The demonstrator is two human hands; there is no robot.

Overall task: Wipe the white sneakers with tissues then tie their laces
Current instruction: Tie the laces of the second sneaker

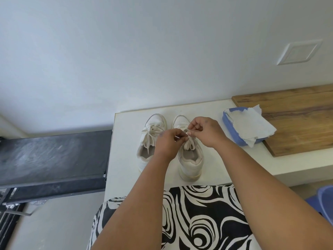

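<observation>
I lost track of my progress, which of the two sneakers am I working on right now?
The right-hand sneaker, nearer the tissues. Both hands pinch its laces; the other sneaker is untouched.

Head camera looks steeply down, close above a white counter (pixel 225 159).

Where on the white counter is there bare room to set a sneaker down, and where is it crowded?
Free: the strip of white counter between the right sneaker and the wooden board, and the narrow margin left of the left sneaker. Crowded: between the sneakers, where the left hand and right hand pinch the laces, and around the blue tissue tray.
</observation>
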